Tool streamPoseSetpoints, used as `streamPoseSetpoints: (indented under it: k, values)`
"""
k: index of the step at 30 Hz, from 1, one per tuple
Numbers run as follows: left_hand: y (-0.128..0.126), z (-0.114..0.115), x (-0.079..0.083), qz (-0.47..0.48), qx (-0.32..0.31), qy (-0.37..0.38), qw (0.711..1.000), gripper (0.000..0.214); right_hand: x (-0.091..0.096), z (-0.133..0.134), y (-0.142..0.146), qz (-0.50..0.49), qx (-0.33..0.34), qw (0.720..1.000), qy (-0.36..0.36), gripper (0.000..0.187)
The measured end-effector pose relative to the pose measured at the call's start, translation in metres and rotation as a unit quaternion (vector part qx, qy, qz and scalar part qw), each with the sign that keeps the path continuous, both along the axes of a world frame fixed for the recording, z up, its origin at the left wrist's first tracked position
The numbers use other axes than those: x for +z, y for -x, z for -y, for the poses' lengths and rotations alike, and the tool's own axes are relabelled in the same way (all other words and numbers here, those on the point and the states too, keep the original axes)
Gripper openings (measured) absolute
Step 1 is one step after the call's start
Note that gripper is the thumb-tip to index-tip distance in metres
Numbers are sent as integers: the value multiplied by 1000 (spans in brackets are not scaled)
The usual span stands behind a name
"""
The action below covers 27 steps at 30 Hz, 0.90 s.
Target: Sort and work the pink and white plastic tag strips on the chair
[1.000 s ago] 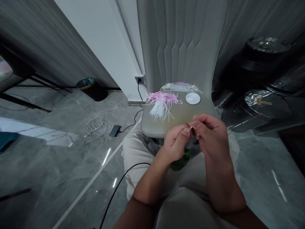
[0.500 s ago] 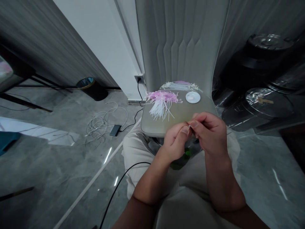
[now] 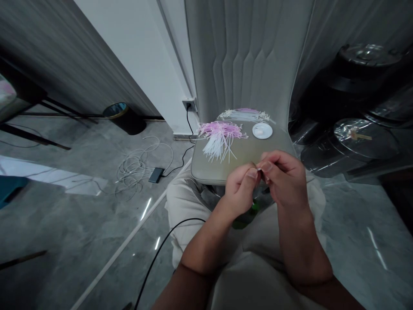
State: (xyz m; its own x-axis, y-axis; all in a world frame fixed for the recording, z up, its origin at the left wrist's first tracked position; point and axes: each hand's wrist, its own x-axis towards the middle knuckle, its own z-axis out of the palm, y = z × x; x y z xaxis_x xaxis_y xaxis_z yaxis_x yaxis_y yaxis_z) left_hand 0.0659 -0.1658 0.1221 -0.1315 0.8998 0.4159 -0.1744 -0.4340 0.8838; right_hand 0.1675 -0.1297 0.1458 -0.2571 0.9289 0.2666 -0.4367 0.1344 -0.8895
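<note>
Thin white strand (image 3: 258, 170) is pinched up b/w both hands, right at the front edge of the seat cushion, held just above it, not touching. L hand (image 3: 240, 191) is closed, thumb and curled fingers on one end of the strand, and R hand (image 3: 284, 178) is closed too, its fingertips (image 3: 266, 167) on the other side, so the hands are basically touching. Tiny piece tho, so can't tell exactly how it sits b/w the fingers. On the seat cushion (image 3: 209, 170), back from the hands, there's a messy pink-and-white bundle of thin strips (image 3: 219, 138) on the L side, a flatter pile of white strips w/ some pink (image 3: 243, 115) along the back edge, and a round white dish (image 3: 262, 131) on the R side. Person's beige trousers (image 3: 183, 215) are below the seat cushion, w/ something green (image 3: 245, 220) under the hands and a black cable (image 3: 161, 245) running down L of it. Backrest (image 3: 248, 56) rises behind the seat cushion, wall socket (image 3: 189, 104) is to its L, w/ a white coiled cable (image 3: 132, 170), flat black device (image 3: 156, 175) and small bin (image 3: 124, 118) on the floor further L. Shiny metal-lidded pots (image 3: 364, 140) sit to the R.
</note>
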Motion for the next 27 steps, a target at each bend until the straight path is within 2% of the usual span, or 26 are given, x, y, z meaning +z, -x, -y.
streamPoseSetpoints:
  k: [3, 5, 9, 15, 20, 23, 27]
  values:
    - [-1, -1, 0, -5, 17, -2, 1000, 43, -2, -1, 5, -28, -32, 998, 55, 13]
    - [-1, -2, 1, -6, 17, 3, 1000, 41, -3, -2, 7, -44, -26, 996, 76, 16]
    - [-2, -3, 2, 15, 16, 14, 1000, 40, -4, -2, 9, -26, -13, 997, 69, 15]
    - [-5, -7, -2, -16, 39, 45, 998, 43, -5, -1, 12, -5, -79, 994, 74, 15]
    - [-4, -12, -6, -102, -41, 72, 991, 42, -8, -6, 12, 37, -208, 977, 38, 15]
    - [-4, -15, -8, -130, -86, 76, 985, 37, -10, -12, 11, 80, -225, 971, 26, 15]
    - [-2, -19, -8, -123, -120, 120, 978, 35, -13, -19, 9, 119, -232, 965, 6, 13]
